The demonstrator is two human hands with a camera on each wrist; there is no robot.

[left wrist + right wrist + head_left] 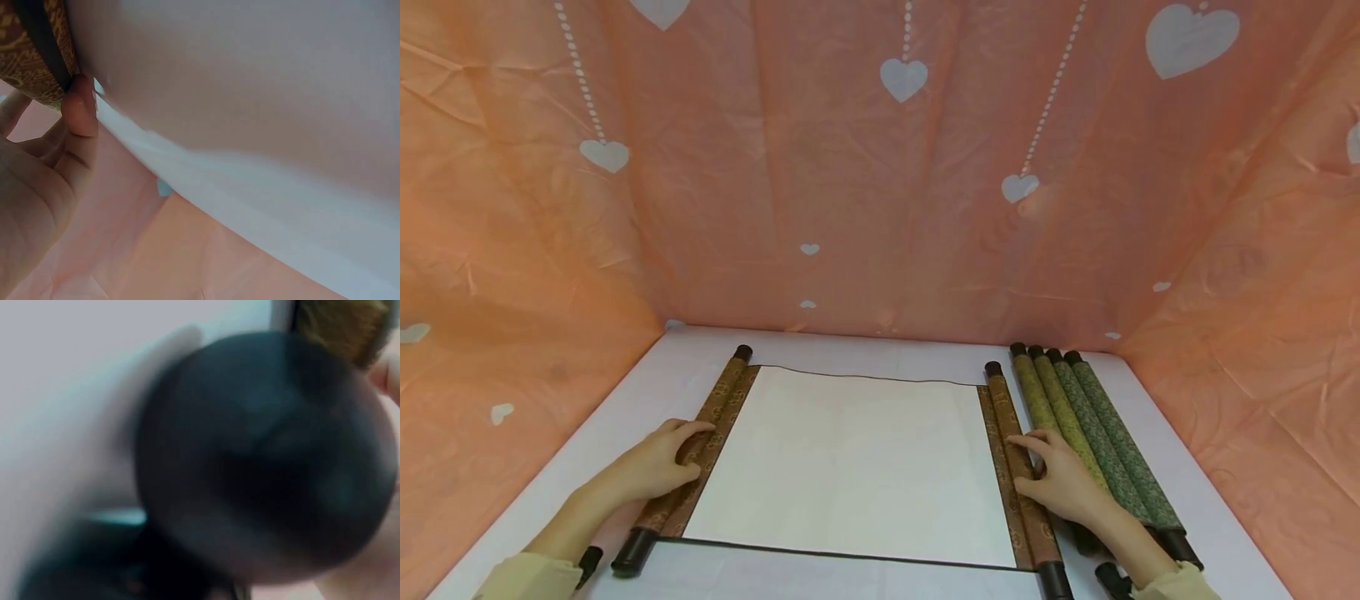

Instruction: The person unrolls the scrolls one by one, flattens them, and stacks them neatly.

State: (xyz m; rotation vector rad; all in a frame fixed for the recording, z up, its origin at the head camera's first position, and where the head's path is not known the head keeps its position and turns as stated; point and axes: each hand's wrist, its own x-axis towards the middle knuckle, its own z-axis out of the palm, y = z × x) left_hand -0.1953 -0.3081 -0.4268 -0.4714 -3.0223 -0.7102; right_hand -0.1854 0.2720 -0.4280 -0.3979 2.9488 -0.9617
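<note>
A hanging scroll lies partly unrolled, its blank white sheet (857,467) spread between two rollers in brown patterned brocade. My left hand (658,462) grips the left roller (724,396) around its middle, thumb on the inner side. On the other side my right hand (1063,479) holds the right roller (1004,404), with thumb and fingers across it. Both rollers have black end knobs. One black knob (262,456) fills much of the right wrist view, blurred. In the left wrist view the thumb (80,106) presses at the edge of the brocade.
Several rolled scrolls in yellow-green (1063,408) and dark green (1123,442) lie side by side close to the right hand. White cloth covers the table (850,346). Orange curtains (880,208) with white hearts stand at the back and both sides.
</note>
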